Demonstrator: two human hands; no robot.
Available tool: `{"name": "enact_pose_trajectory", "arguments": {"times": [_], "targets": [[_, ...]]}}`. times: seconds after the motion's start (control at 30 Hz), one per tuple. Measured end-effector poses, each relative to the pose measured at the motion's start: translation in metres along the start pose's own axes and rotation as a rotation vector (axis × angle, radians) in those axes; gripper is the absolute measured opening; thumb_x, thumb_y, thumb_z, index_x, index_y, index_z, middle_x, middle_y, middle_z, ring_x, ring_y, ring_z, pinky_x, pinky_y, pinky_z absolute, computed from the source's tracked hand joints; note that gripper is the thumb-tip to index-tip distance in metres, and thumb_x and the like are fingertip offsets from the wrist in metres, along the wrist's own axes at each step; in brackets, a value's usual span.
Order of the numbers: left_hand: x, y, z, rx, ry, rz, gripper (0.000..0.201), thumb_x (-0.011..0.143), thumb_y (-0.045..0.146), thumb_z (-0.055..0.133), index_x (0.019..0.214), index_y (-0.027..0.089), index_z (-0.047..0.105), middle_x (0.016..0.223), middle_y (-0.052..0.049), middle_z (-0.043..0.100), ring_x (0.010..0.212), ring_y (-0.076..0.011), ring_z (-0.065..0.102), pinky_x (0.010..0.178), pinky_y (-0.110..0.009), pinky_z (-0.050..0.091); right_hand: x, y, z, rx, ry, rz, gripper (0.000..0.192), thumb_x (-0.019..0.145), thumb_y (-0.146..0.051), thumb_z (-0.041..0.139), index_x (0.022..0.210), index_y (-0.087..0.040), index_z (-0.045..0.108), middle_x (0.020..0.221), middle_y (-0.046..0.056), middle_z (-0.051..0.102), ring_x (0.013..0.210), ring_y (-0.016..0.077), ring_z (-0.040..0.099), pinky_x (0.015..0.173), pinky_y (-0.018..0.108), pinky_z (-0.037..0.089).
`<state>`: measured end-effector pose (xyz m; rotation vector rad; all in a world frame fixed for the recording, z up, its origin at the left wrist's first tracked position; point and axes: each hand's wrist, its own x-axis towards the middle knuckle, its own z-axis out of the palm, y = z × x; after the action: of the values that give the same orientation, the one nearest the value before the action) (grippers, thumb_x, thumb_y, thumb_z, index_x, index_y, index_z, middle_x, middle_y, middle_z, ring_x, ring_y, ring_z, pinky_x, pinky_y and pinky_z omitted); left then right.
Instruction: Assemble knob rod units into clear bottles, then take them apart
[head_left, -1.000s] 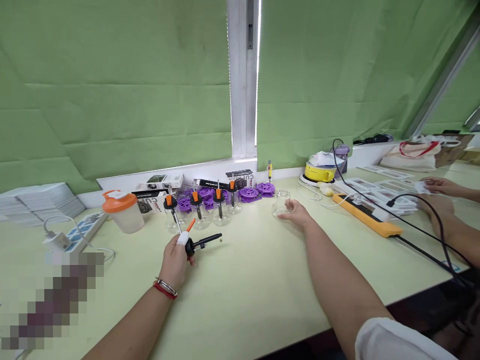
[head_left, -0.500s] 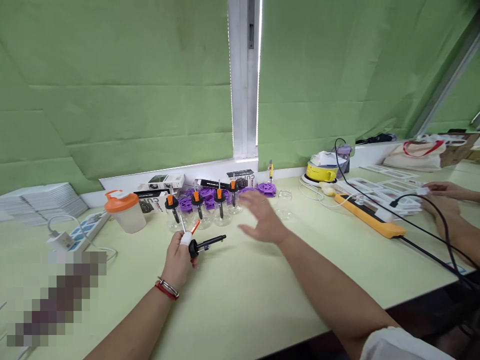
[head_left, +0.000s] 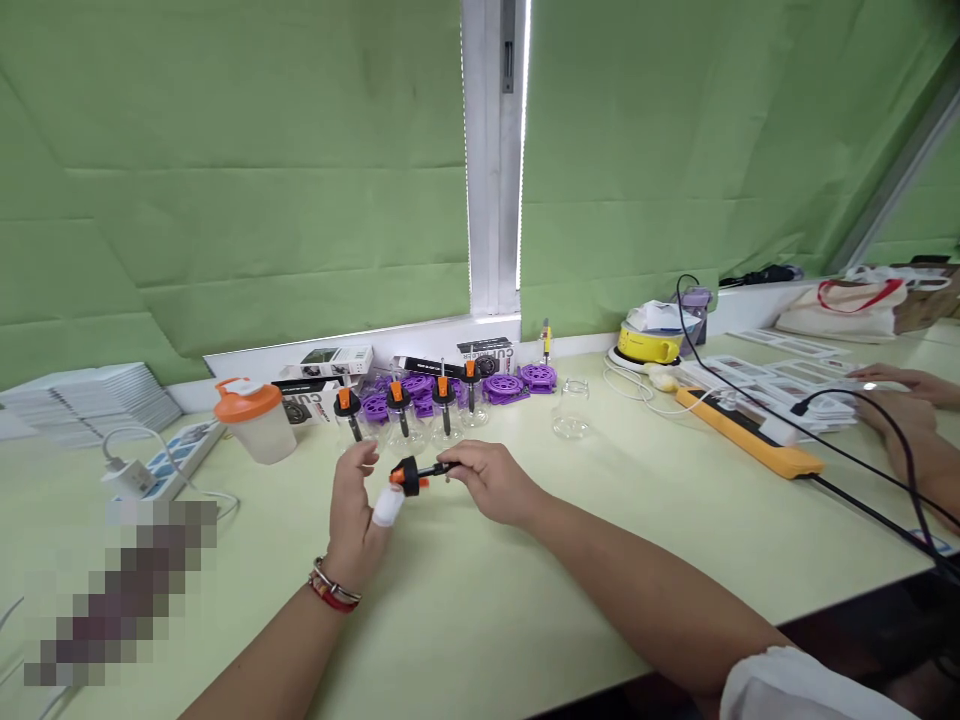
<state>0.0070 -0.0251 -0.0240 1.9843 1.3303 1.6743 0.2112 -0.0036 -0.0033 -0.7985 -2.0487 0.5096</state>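
My right hand (head_left: 495,482) pinches the far end of the dark stem of a bottle top (head_left: 409,476), which has a black cap and an orange tab and is held almost level above the table. At the cap end is my left hand (head_left: 360,515), fingers apart, its white-wrapped thumb against or right by the orange tab. Just beyond stand several clear glass bottles (head_left: 445,432) with the same black stems and orange tabs. Apart from them, to the right, a glass bottle with no top (head_left: 574,412) stands upright.
Purple round plastic pieces (head_left: 504,386) and printed boxes (head_left: 336,360) lie behind the bottles. An orange-lidded shaker (head_left: 255,420) and a white power strip (head_left: 176,455) are at left. Rightward are a yellow pot (head_left: 649,345), an orange power strip (head_left: 750,435), cables and another person's hands (head_left: 896,400).
My right hand has come down and left from near the bottles and closed on the stem. My left hand has loosened its grip, and the cap has turned with its orange tab toward my thumb.
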Motion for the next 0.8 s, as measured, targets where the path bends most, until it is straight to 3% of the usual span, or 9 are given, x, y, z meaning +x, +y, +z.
{"name": "enact_pose_trajectory", "arguments": {"times": [0.1, 0.27, 0.37, 0.57, 0.8], "targets": [[-0.003, 0.004, 0.002, -0.036, -0.161, -0.018, 0.055, 0.072, 0.033, 0.063, 0.123, 0.021, 0.046, 0.121, -0.012, 0.052, 0.107, -0.0265, 0.054, 0.094, -0.041, 0.042, 0.0, 0.005, -0.002, 0.183, -0.026, 0.22, 0.02, 0.085, -0.017, 0.047, 0.1, -0.02, 0.06, 0.082, 0.002, 0.066, 0.072, 0.0147, 0.057, 0.067, 0.028, 0.045], [-0.009, 0.002, 0.015, -0.216, -0.319, -0.376, 0.064, 0.071, 0.034, 0.067, 0.127, 0.023, 0.038, 0.104, -0.007, 0.058, 0.079, -0.018, 0.061, 0.071, -0.033, 0.051, -0.001, 0.026, 0.0, 0.445, -0.206, 0.51, 0.034, 0.08, -0.017, 0.053, 0.113, -0.02, 0.046, 0.071, -0.002, 0.065, 0.053, 0.0096, 0.046, 0.051, 0.021, 0.036], [-0.008, -0.001, 0.02, -0.263, -0.361, -0.544, 0.061, 0.066, 0.039, 0.069, 0.12, 0.021, 0.047, 0.099, -0.006, 0.059, 0.068, -0.0155, 0.058, 0.057, -0.029, 0.05, -0.001, 0.037, 0.002, 0.499, -0.254, 0.617, 0.035, 0.077, -0.016, 0.059, 0.108, -0.019, 0.046, 0.067, -0.003, 0.064, 0.048, 0.008, 0.044, 0.049, 0.019, 0.035], [-0.008, -0.007, 0.025, -0.307, -0.345, -0.702, 0.05, 0.061, 0.038, 0.072, 0.106, 0.016, 0.063, 0.078, -0.004, 0.064, 0.064, -0.0163, 0.057, 0.056, -0.029, 0.049, -0.003, 0.054, 0.02, 0.418, -0.122, 0.704, 0.025, 0.073, -0.017, 0.066, 0.092, -0.017, 0.051, 0.065, -0.003, 0.062, 0.049, 0.0086, 0.05, 0.05, 0.021, 0.039], [-0.014, -0.007, 0.03, -0.158, -0.321, -0.719, 0.041, 0.066, 0.041, 0.065, 0.098, 0.015, 0.068, 0.057, 0.004, 0.051, 0.048, -0.0121, 0.045, 0.047, -0.025, 0.039, -0.01, 0.06, 0.039, 0.355, -0.074, 0.67, 0.015, 0.076, -0.013, 0.062, 0.09, -0.016, 0.055, 0.065, -0.002, 0.059, 0.053, 0.0093, 0.051, 0.054, 0.023, 0.041]]}}
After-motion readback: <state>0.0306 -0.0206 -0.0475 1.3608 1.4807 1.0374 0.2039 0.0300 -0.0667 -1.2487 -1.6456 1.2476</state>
